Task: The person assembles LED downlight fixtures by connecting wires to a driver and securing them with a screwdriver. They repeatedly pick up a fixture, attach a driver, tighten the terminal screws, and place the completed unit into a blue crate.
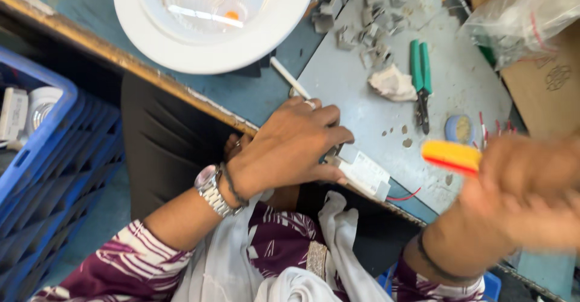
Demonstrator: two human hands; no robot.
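Observation:
My left hand [290,142] grips a small white rectangular driver box [365,174] at the near edge of the grey work mat [350,78]; red wires trail from the box's right end. A metal watch and a dark band sit on that wrist. My right hand [531,193] is blurred at the right and holds a tool with a yellow and red handle [452,157]. A large white round downlight [211,18] lies face up at the top, a white cable running from it toward my left hand.
Green-handled pliers [420,78] lie on the mat beside a crumpled white scrap [391,84]. Several grey plastic clips [368,12] are heaped at the top. A blue crate [54,175] stands at the left. A clear plastic bag [525,12] rests on cardboard, top right.

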